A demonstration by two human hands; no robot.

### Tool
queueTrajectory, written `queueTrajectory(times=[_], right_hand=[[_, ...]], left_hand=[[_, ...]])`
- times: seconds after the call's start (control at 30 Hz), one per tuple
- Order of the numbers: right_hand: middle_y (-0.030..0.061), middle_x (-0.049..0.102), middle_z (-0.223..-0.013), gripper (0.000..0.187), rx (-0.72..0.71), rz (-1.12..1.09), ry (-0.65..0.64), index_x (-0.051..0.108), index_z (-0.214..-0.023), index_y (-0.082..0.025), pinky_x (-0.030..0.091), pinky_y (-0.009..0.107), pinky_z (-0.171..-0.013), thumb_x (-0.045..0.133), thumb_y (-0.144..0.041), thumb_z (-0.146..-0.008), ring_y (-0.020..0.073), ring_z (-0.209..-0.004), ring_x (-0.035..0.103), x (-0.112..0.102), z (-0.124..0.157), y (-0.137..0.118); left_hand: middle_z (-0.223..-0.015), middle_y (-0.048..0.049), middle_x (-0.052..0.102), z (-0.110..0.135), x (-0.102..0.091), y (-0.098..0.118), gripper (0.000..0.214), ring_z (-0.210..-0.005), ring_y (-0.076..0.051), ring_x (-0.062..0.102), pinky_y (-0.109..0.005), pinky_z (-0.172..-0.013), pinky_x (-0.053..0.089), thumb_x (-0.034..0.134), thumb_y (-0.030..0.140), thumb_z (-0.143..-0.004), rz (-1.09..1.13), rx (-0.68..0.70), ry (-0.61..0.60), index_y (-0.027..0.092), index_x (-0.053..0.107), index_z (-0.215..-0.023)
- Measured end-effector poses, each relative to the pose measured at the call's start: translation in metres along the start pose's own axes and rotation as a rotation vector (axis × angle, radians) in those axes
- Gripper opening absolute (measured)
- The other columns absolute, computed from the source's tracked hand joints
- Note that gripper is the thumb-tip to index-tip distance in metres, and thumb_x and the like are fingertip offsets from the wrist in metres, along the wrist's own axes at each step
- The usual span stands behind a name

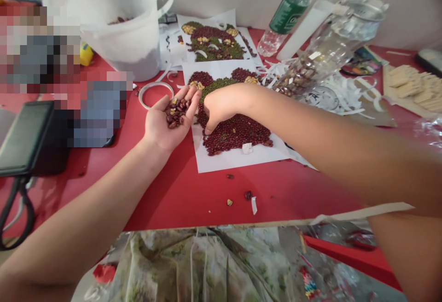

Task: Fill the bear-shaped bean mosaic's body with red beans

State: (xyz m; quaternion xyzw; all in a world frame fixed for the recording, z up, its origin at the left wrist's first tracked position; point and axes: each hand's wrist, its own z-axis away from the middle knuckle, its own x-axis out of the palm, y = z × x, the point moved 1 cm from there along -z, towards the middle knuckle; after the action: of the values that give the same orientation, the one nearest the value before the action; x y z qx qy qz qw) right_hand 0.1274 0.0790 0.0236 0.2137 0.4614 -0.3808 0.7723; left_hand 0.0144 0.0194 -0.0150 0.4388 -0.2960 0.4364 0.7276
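My left hand [169, 120] lies palm up over the red table [172, 191], cupping a small heap of dark red beans [176, 112]. My right hand [219, 106] reaches down with fingers bunched, fingertips pressing on the bean picture [235, 131], a white sheet covered with dark red, green and yellowish beans. A second bean picture [212, 42] lies behind it.
A white plastic bucket [113, 21] stands at the back left, a white ring [155, 94] beside it. A tipped clear jar of beans [321, 58] and a bottle [283, 21] sit at the back right, among paper scraps. Black phone [24, 136] at left; loose beans [247, 195] near the front edge.
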Motion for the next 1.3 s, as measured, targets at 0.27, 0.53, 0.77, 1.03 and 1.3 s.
queueTrajectory(times=[0.27, 0.53, 0.77, 1.03, 1.3], right_hand=[[-0.0032, 0.053, -0.051, 0.047, -0.025, -0.009, -0.078, 0.056, -0.052, -0.016, 0.037, 0.029, -0.062, 0.068, -0.051, -0.081, 0.0129, -0.065, 0.061, 0.003, 0.008, 0.016], [0.0013, 0.053, -0.051, 0.037, 0.025, -0.067, -0.025, 0.057, -0.05, -0.02, 0.038, 0.034, -0.059, 0.079, -0.039, -0.071, 0.019, -0.059, 0.058, 0.011, 0.008, 0.008], [-0.0034, 0.056, -0.061, 0.022, -0.067, -0.371, 0.098, 0.069, -0.081, -0.019, 0.032, 0.028, -0.058, 0.061, -0.038, -0.087, 0.0089, -0.055, 0.044, 0.002, 0.038, 0.027], [0.0015, 0.07, -0.092, 0.021, -0.12, -0.623, 0.291, 0.071, -0.103, -0.021, 0.037, 0.026, -0.07, 0.057, -0.022, -0.087, 0.0117, -0.076, 0.055, -0.002, 0.085, 0.022], [-0.0003, 0.066, -0.08, 0.018, -0.109, -0.422, 0.134, 0.069, -0.088, -0.021, 0.029, 0.027, -0.061, 0.054, -0.014, -0.082, 0.0093, -0.063, 0.05, 0.009, 0.089, 0.015]], left_hand=[[-0.118, -0.0117, 0.072, 0.001, 0.001, -0.001, 0.043, -0.121, -0.019, 0.066, -0.025, -0.092, 0.06, 0.028, 0.023, -0.101, -0.007, -0.013, -0.005, 0.012, 0.049, -0.137], [-0.121, -0.0145, 0.072, 0.002, 0.001, -0.001, 0.044, -0.126, -0.02, 0.063, -0.027, -0.094, 0.059, 0.029, 0.023, -0.102, 0.007, -0.014, -0.009, 0.012, 0.047, -0.14], [-0.126, -0.0141, 0.07, 0.008, 0.004, -0.007, 0.045, -0.126, -0.022, 0.064, -0.028, -0.093, 0.059, 0.031, 0.024, -0.102, 0.025, -0.064, 0.008, 0.01, 0.048, -0.141], [-0.093, -0.0129, 0.078, 0.028, 0.006, -0.032, 0.042, -0.103, -0.02, 0.074, -0.03, -0.095, 0.06, 0.033, 0.023, -0.101, -0.001, -0.228, 0.045, 0.003, 0.058, -0.128], [-0.083, -0.0123, 0.078, 0.045, 0.009, -0.045, 0.035, -0.083, -0.019, 0.077, -0.038, -0.094, 0.061, 0.039, 0.023, -0.1, -0.118, -0.4, 0.095, 0.008, 0.069, -0.088]])
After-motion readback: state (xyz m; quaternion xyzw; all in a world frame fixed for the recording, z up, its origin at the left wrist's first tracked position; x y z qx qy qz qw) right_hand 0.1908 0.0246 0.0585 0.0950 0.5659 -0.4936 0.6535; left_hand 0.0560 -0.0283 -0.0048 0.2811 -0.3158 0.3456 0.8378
